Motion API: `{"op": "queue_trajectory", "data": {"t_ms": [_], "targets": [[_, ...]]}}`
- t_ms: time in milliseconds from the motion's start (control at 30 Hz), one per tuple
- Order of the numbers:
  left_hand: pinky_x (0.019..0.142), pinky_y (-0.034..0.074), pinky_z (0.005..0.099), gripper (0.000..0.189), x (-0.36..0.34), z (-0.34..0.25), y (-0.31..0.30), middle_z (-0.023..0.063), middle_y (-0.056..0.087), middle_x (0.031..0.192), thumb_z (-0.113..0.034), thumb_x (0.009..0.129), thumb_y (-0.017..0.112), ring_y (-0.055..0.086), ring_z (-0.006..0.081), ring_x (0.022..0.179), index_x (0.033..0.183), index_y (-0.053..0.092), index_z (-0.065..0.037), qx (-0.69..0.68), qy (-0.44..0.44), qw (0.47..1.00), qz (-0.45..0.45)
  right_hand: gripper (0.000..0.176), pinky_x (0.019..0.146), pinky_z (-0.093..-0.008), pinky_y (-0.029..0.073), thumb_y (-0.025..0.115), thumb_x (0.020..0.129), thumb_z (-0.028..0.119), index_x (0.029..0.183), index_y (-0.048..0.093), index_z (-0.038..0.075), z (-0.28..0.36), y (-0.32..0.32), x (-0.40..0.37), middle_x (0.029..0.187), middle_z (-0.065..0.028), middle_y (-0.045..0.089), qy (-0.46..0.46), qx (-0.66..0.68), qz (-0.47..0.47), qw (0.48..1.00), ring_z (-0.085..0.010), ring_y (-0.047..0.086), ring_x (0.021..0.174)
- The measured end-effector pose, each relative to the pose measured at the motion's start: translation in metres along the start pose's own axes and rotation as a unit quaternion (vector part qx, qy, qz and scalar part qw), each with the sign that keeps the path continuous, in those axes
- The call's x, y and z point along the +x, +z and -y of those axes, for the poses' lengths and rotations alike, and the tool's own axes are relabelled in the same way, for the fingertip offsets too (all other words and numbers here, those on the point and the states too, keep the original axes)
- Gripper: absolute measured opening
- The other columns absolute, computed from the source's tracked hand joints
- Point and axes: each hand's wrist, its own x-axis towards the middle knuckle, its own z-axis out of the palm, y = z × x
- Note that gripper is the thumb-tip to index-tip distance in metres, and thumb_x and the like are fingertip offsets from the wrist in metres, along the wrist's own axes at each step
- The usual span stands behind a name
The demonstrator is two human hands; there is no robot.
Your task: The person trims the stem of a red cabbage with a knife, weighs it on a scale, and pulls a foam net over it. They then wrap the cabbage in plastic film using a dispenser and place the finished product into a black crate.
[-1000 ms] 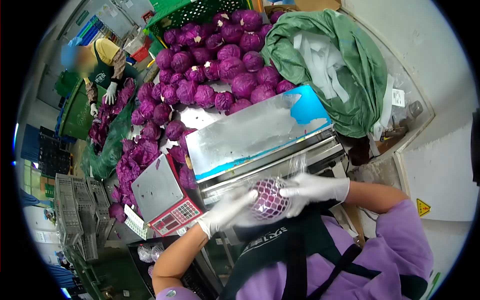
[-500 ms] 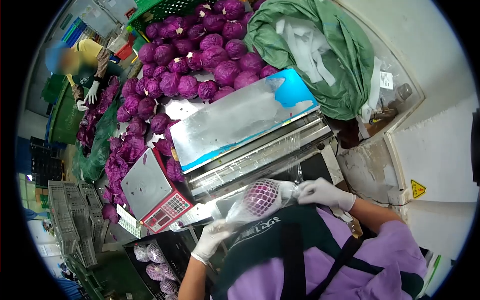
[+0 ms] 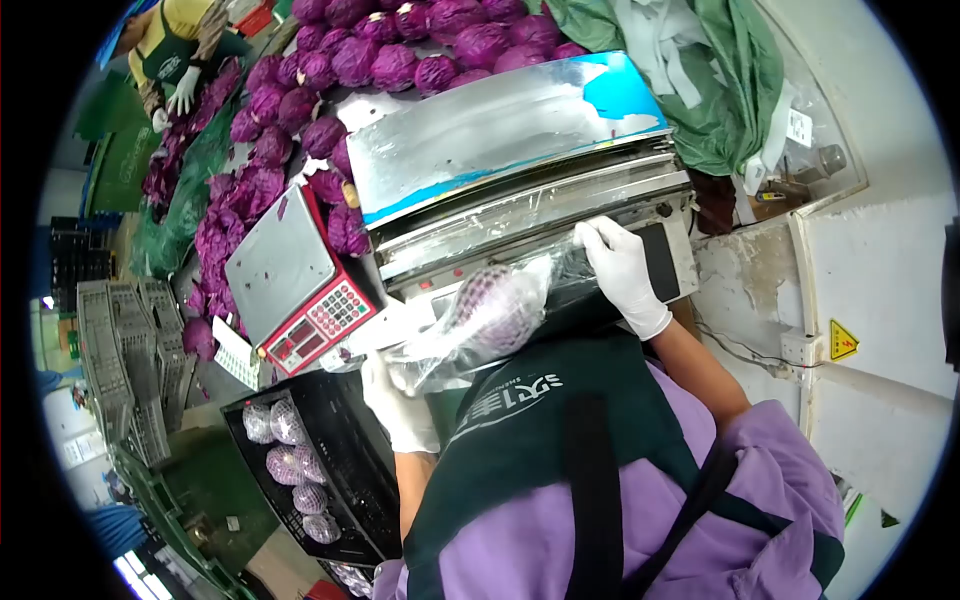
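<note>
A red cabbage in a foam net [image 3: 495, 305] hangs in a stretched sheet of clear cling film [image 3: 440, 345] in front of my apron. My left hand [image 3: 398, 400], in a white glove, grips the lower end of the film. My right hand [image 3: 618, 270], also gloved, presses the film's upper end against the black pad of the wrapping machine [image 3: 520, 170]. The film is pulled taut between both hands with the cabbage in the middle.
A red-keyed weighing scale [image 3: 295, 285] sits left of the machine. A black crate [image 3: 300, 470] below holds several wrapped cabbages. Loose red cabbages [image 3: 330, 70] pile behind. A co-worker in a yellow shirt [image 3: 170, 50] sorts at the far left. Green sacks [image 3: 730, 90] lie right.
My right hand moved up from the cabbage to the machine's pad, stretching the film. My left hand dropped lower with the film's end. The view tilted downward.
</note>
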Motion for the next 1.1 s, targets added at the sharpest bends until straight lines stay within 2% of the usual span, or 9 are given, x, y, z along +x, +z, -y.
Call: {"op": "queue_trajectory", "data": {"t_ms": [167,267,333,433,567,767,900,967,1100], "targets": [[0.04,0.024,0.0172,0.023,-0.007,0.004,-0.08,-0.0076,0.047,0.062,-0.021,0.101,0.054,0.037,0.0018,0.046,0.079,0.054,-0.013,0.03,-0.074,0.986,-0.146,0.016,0.061,-0.0271,0.047,0.065,0.092,0.016,0.092,0.069,0.0,-0.029,0.01,-0.025,0.07,-0.0096,0.065,0.021,-0.133,0.071,0.988,-0.0092,0.057,0.063],[0.046,0.036,0.0246,0.026,0.037,0.04,-0.092,-0.0052,0.05,0.062,-0.02,0.098,0.06,0.045,0.007,0.05,0.074,0.055,-0.013,0.023,-0.068,0.979,-0.19,0.017,0.061,-0.0282,0.048,0.066,0.091,0.018,0.091,0.069,0.001,-0.032,0.033,-0.024,0.074,-0.0125,0.067,0.01,-0.166,0.11,0.98,-0.0162,0.062,0.062],[0.054,0.038,0.0259,0.025,0.071,0.07,-0.08,-0.0012,0.056,0.063,-0.016,0.096,0.059,0.048,0.0092,0.056,0.075,0.063,-0.004,0.169,0.022,0.967,-0.192,0.012,0.057,-0.0323,0.051,0.062,0.091,0.022,0.091,0.068,0.011,-0.049,0.054,-0.022,0.078,-0.0048,0.067,-0.163,-0.347,0.14,0.913,-0.0233,0.066,0.066],[0.07,0.05,0.0302,0.019,0.105,0.105,-0.064,0.0071,0.069,0.083,-0.013,0.095,0.06,0.06,0.0142,0.076,0.09,0.069,0.003,0.258,0.092,0.955,-0.116,0.007,0.051,-0.0353,0.051,0.059,0.09,0.022,0.091,0.065,0.019,-0.049,0.09,-0.025,0.078,-0.0008,0.065,-0.335,-0.423,0.158,0.827,-0.0221,0.066,0.062],[0.064,0.051,0.0303,0.019,0.129,0.115,-0.058,0.0045,0.066,0.083,-0.017,0.097,0.061,0.061,0.0145,0.071,0.094,0.066,0.001,0.421,0.135,0.897,-0.002,0.008,0.054,-0.0352,0.052,0.06,0.087,0.02,0.092,0.065,0.018,-0.052,0.136,-0.04,0.08,-0.0059,0.068,-0.286,-0.368,0.202,0.861,-0.0235,0.067,0.064],[0.057,0.048,0.0284,0.013,0.071,0.031,-0.001,0.0021,0.063,0.079,-0.014,0.096,0.062,0.057,0.0108,0.067,0.09,0.066,-0.003,-0.011,-0.041,0.999,-0.024,0.014,0.055,-0.0351,0.053,0.066,0.085,0.017,0.098,0.066,0.011,-0.011,0.163,-0.057,0.076,-0.0069,0.067,-0.429,-0.091,0.288,0.851,-0.0239,0.067,0.062],[0.064,0.044,0.0229,0.015,0.06,-0.027,-0.008,-0.0005,0.055,0.08,-0.02,0.098,0.057,0.05,0.0099,0.068,0.096,0.06,-0.006,0.185,-0.073,0.897,0.396,0.01,0.052,-0.0311,0.048,0.071,0.08,0.02,0.087,0.066,0.015,0.05,0.156,-0.049,0.075,-0.0004,0.063,-0.544,0.002,0.303,0.783,-0.0191,0.063,0.063],[0.072,0.043,0.0241,0.024,0.043,-0.026,-0.002,-0.0013,0.051,0.086,-0.027,0.101,0.053,0.048,0.0092,0.08,0.099,0.059,-0.005,0.208,0.061,0.844,0.49,0.013,0.048,-0.0315,0.042,0.069,0.077,0.032,0.084,0.066,0.021,0.088,0.138,-0.043,0.068,0.002,0.058,-0.601,-0.06,0.335,0.723,-0.0169,0.058,0.058],[0.086,0.049,0.0236,0.035,0.011,-0.08,0.022,0.0047,0.064,0.11,-0.023,0.097,0.062,0.06,0.0095,0.099,0.124,0.061,0.001,0.146,-0.384,0.787,0.461,0.028,0.047,-0.0341,0.04,0.071,0.077,0.044,0.074,0.062,0.017,0.135,0.097,-0.008,0.058,0.0004,0.051,-0.567,-0.176,0.361,0.719,-0.0204,0.054,0.052]]}}
